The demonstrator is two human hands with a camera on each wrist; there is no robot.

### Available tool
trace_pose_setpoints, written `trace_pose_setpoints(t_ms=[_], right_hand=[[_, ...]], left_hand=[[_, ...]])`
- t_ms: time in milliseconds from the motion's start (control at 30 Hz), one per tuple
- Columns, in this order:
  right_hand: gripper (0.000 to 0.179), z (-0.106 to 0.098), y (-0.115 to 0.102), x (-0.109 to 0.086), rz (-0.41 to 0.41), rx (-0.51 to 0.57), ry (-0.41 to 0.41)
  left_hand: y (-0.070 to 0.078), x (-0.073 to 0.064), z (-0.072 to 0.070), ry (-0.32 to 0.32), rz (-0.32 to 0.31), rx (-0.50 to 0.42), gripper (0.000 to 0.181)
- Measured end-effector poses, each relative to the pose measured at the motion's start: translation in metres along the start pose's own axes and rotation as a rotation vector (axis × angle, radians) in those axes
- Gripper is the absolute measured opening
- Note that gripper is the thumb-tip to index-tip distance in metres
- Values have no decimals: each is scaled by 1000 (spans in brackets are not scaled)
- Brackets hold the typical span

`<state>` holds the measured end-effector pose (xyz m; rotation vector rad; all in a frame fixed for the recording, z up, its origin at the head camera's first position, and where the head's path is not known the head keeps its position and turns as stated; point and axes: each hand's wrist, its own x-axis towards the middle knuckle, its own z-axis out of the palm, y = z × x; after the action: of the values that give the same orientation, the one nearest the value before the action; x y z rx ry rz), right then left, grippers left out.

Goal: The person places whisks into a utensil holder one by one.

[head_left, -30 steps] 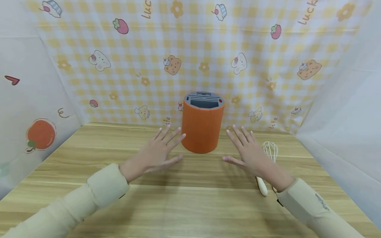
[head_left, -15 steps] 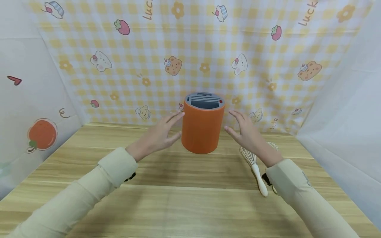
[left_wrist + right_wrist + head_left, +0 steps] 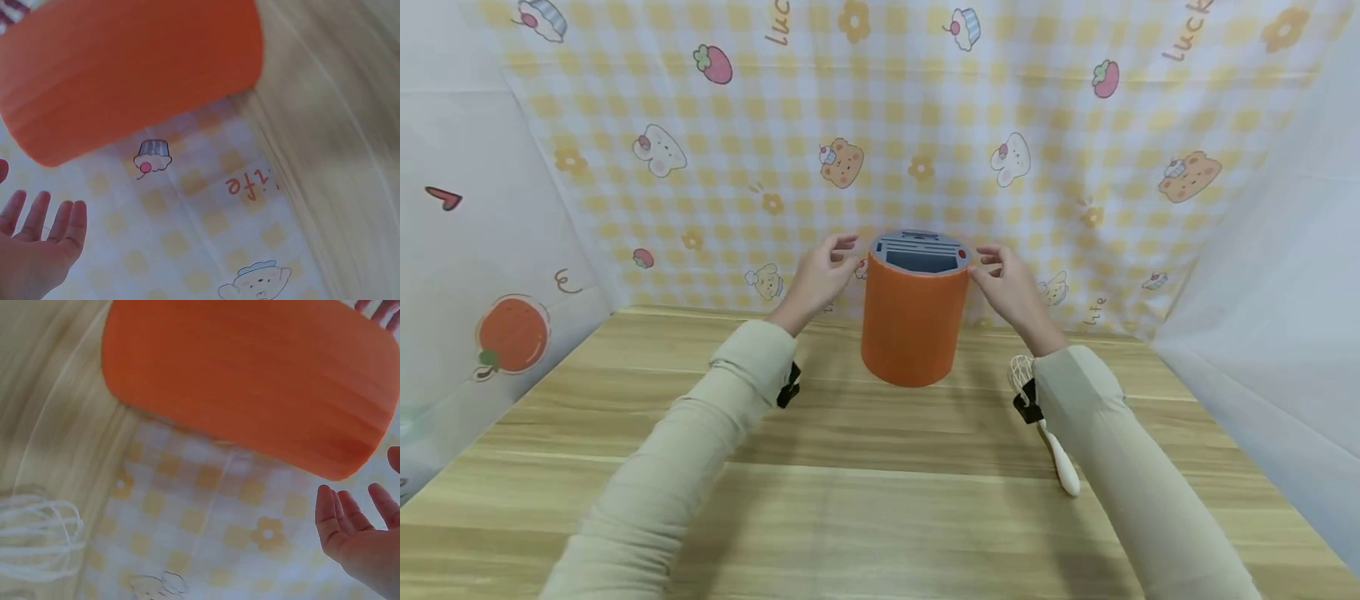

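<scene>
Back: yellow-and-white checked fabric hanging (image 3: 917,108), lightly creased, printed with cartoon animals (image 3: 842,162), strawberries (image 3: 713,64) and flowers (image 3: 921,167). Left: white sheet (image 3: 445,267) with round orange-red fruit print (image 3: 516,329). Right: white sheet (image 3: 1277,325). Below: flat pale-brown wood-grain surface (image 3: 880,533). Light soft, even.

Holder: The holder (image 3: 913,325) is standing on the table (image 3: 880,533), toward its back edge and near the middle.
Left hand: The left hand (image 3: 822,271) is hovering just left of the holder's upper end, apart from it.
Right hand: The right hand (image 3: 1009,287) is hovering just right of the same end; whether it is touching cannot be told.
Whisk: The whisk (image 3: 1063,463) is lying on the table, right of the holder, handle pointing toward the person.
Backdrop: The cloth (image 3: 760,125) is hanging behind the holder.
Sides: Sheets (image 3: 1285,292) are flanking the table left and right.
</scene>
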<state>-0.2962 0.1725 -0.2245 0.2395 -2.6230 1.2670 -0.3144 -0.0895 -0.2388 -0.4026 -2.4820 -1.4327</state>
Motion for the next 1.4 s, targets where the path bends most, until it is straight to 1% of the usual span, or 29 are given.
trace_pose_setpoints(t_ms=[100, 167, 267, 333, 400, 500, 600, 700, 767, 867, 933, 1033, 1167, 1267, 1400], right_hand=[[51, 2, -1, 8, 81, 116, -16], [51, 6, -1, 13, 136, 193, -25], [50, 12, -1, 18, 189, 286, -33], [49, 16, 0, 21, 208, 342, -31], [48, 19, 2, 22, 211, 398, -26], [46, 22, 6, 23, 198, 456, -17], [46, 24, 8, 22, 184, 472, -22], [46, 25, 9, 22, 178, 470, -26], [46, 25, 10, 22, 177, 470, -20], [45, 26, 11, 21, 181, 463, -9], [45, 27, 11, 22, 184, 462, -3], [46, 29, 12, 22, 184, 463, 0], [45, 31, 12, 21, 184, 462, 10], [44, 33, 12, 21, 185, 454, 24], [44, 35, 13, 21, 173, 449, 35]], left_hand=[[1, 10, 4, 26, -62, -44, 41], [0, 15, 9, 34, -92, -67, 41], [-2, 20, 17, 20, -130, -92, 42], [-3, 22, 24, 3, -150, -110, 43], [-4, 22, 31, -6, -167, -135, 44], [-5, 23, 38, 4, -176, -170, 48], [-6, 24, 40, 24, -152, -142, 48], [-6, 26, 40, 25, -114, -107, 46], [-6, 26, 40, 21, -98, -102, 46], [-7, 26, 41, 12, -98, -112, 45], [-7, 26, 41, 13, -101, -102, 45], [-8, 26, 42, 30, -103, -88, 45], [-10, 26, 43, 53, -88, -60, 46], [-12, 25, 43, 53, -72, -45, 46], [-13, 23, 41, 56, -49, -49, 46]])
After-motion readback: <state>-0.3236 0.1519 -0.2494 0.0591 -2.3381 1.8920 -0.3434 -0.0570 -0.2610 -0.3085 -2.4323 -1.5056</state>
